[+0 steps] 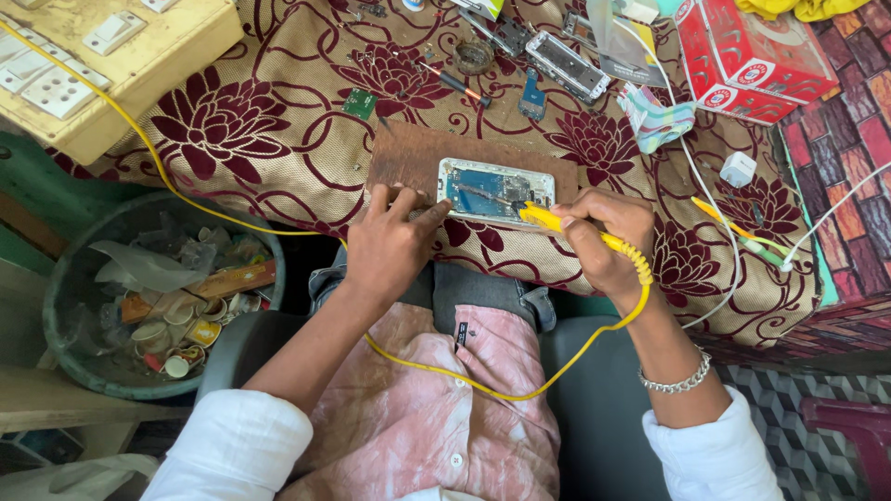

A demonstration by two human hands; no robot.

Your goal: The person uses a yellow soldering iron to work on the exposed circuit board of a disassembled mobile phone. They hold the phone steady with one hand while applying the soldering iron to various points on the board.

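Head view, looking down at a table covered in a beige cloth (278, 158) with dark red flowers. Just above the middle of the frame an opened phone (495, 191), its blue insides showing, lies on a brown board (418, 156). The left hand (394, 246) rests at the phone's left end, fingers spread and pressing on its edge and on the board (it grips nothing). The right hand (608, 237), right of centre, is closed around the yellow handle of a soldering iron (557, 223), whose metal tip lies across the phone's inner surface, pointing left. From the handle a yellow cord (483, 390) loops down over the person's lap in the lower middle and runs up again toward the upper left, past a cream switchboard (102, 56) in that corner. A silver bracelet (677, 378) circles the right wrist. At lower left stands a green bin (139, 297) full of scraps. A red box (752, 51) sits at upper right, and phone parts (566, 65) lie scattered along the top.
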